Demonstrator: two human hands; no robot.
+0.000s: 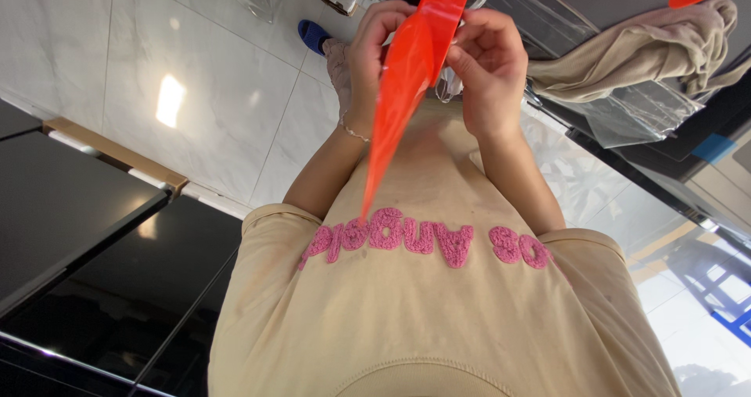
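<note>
We look straight down our own front: the beige sweatshirt (438, 311) with fuzzy pink lettering fills the lower half of the view, and beyond it lies the pale marble floor (195, 84), glossy and catching a bright patch of light. To our left stands a dark glossy cabinet (70, 209) with a wooden edge strip. To our right runs a black bench (704, 123), and on it lie a crumpled beige cloth (649, 53) and, partly under the cloth, a clear plastic bag (634, 111); we cannot tell whether anything is in that bag.

Held up in front of our chest, between both hands, is the red plastic sleeve (403, 84), a long glossy piece that is broad at the top and tapers to a point hanging down just above the lettering. Whether it holds anything we cannot tell. Our left hand (375, 49) has its grip closed on the sleeve's upper edge, fingers curled over it, a thin bracelet (353, 133) at the wrist. Our right hand (491, 61) pinches the same upper edge from the other side, fingertips pressed together on the red plastic. A blue slipper (313, 34) shows on the floor past our hands.
</note>
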